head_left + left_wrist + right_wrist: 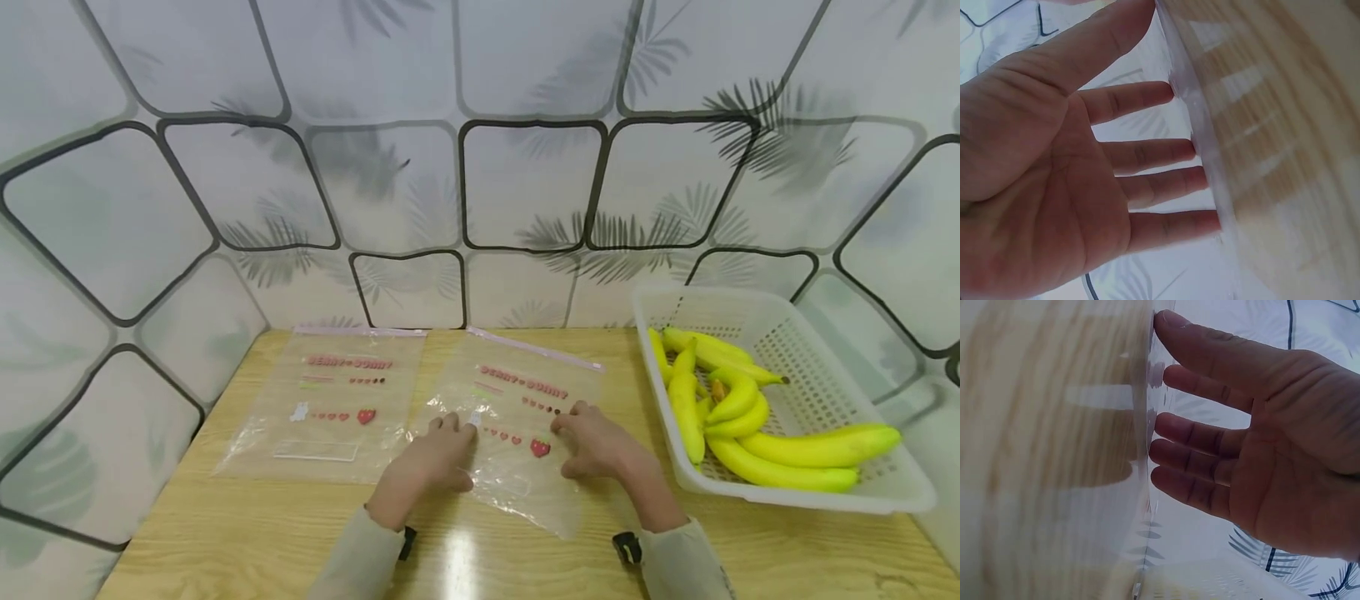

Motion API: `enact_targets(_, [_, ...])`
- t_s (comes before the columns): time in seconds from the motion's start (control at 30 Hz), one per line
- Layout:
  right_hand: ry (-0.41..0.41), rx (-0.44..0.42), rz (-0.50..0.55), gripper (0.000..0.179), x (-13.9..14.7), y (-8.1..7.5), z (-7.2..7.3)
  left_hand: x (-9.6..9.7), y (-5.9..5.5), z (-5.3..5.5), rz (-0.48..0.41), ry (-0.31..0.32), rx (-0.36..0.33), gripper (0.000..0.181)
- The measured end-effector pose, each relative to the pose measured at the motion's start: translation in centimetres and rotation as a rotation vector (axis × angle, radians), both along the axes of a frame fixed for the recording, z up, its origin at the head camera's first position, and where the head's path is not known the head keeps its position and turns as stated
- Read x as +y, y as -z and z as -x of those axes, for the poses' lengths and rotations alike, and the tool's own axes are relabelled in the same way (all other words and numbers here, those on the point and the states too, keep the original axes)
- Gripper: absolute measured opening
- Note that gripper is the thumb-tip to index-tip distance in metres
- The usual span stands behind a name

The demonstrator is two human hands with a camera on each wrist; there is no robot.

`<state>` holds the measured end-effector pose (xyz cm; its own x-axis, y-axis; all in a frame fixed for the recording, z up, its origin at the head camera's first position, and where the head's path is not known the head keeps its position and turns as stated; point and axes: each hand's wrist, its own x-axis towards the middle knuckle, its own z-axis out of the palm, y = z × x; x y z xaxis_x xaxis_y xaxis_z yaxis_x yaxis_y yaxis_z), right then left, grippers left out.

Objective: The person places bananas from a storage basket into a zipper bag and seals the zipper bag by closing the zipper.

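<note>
A clear zip bag (pixel 517 467) with pink lettering, hearts and a strawberry lies flat and slightly turned on the wooden table, its lilac zip strip toward the wall. My left hand (pixel 431 458) rests its fingertips on the bag's left side, fingers fairly straight in the left wrist view. On the right side, my right hand (pixel 603 446) touches the film with spread, gently bent fingertips; its palm (pixel 1291 487) stays raised off the surface. Left of these, a second matching zip bag (pixel 322 429) lies flat, with neither hand on it.
At the right stands a white perforated plastic basket (pixel 795 498) with several yellow bananas (pixel 817 450) inside. Behind the wooden table (pixel 247 533) rises a patterned wall covering (pixel 532 192), which also closes in the left side.
</note>
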<state>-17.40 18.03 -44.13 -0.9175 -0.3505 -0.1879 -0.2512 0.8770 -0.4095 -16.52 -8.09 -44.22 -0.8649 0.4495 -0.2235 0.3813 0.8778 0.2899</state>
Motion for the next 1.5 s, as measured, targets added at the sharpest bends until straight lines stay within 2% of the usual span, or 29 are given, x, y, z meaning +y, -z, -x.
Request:
enact_targets(0.23, [-0.034,0.056,-0.021,0.065,0.5,0.4,-0.4,-0.2,-0.3,-0.2,-0.008,0.013,-0.005,0.063])
enact_targets(0.33, [-0.026,0.062,-0.043,0.064,0.5,0.3,-0.4,0.2,-0.5,-0.4,0.017,-0.001,0.034,0.048])
enact_targets(0.4, [-0.024,0.059,-0.062,0.063,0.4,0.2,-0.4,0.6,-0.9,-0.7,0.022,-0.025,0.042,0.035])
enact_targets(0.5, [-0.040,0.056,-0.081,0.063,0.3,0.0,-0.3,1.3,-1.2,-1.2,0.028,-0.073,0.036,0.027])
enact_targets(0.57, [-0.059,0.052,-0.090,0.062,0.3,0.0,-0.4,1.8,-1.2,-1.6,0.025,-0.096,0.018,0.032])
enact_targets(0.67, [-0.074,0.061,-0.115,0.060,0.5,-0.1,-0.4,2.5,-0.9,-1.9,0.040,-0.101,0.038,0.051])
enact_targets(0.77, [-0.055,0.047,-0.108,0.057,0.9,-0.2,-0.3,2.9,-0.6,-1.9,0.054,-0.097,0.067,0.064])
enact_targets(0.93, [-0.027,0.012,-0.058,0.053,1.0,-0.2,-0.4,2.7,-0.2,-1.7,0.076,-0.117,0.055,0.067])
enact_targets(1.03, [-0.017,0.005,-0.036,0.049,1.0,-0.1,-0.6,2.3,-0.1,-1.5,0.074,-0.107,0.035,0.069])
enact_targets(1.3, [-0.006,0.010,0.002,0.043,1.4,0.1,-0.9,1.3,0.0,-1.1,0.000,-0.075,0.006,0.060])
enact_targets(1.5, [0.010,0.003,-0.024,0.044,1.3,0.1,-1.0,2.1,-0.9,-2.2,0.064,-0.066,0.059,0.033])
